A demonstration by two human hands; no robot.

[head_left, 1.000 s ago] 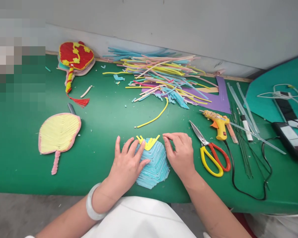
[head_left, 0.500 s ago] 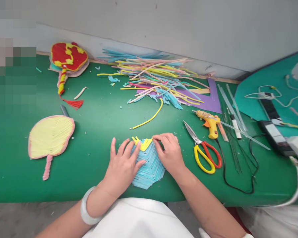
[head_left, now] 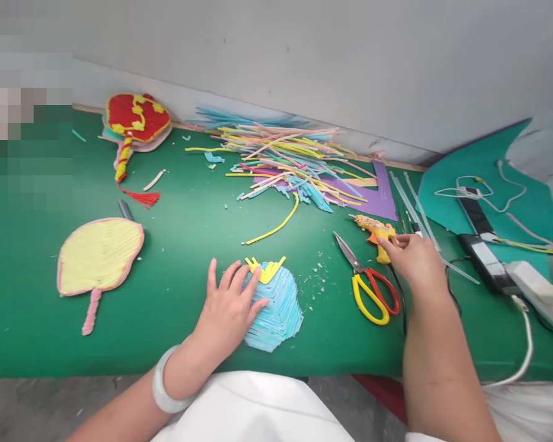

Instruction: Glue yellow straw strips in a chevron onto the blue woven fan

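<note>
A light blue fan-shaped piece (head_left: 279,310) made of glued strips, with yellow strips at its top, lies on the green table (head_left: 188,233) near the front edge. My left hand (head_left: 228,307) lies flat on its left side with the fingers spread. My right hand (head_left: 412,261) is over at the yellow glue gun (head_left: 373,228), its fingers curled around the gun's handle. Red and yellow scissors (head_left: 371,288) lie between the blue piece and the glue gun.
A heap of coloured strips (head_left: 286,159) and a purple sheet (head_left: 378,196) lie at the back. A yellow fan (head_left: 99,255) and a red fan (head_left: 136,120) lie at the left. Clear glue sticks (head_left: 415,205), a black cord, phones and a power strip (head_left: 537,288) are at the right.
My right hand left the blue piece and moved right to the glue gun. My left hand stayed on the piece. The view shifted a little.
</note>
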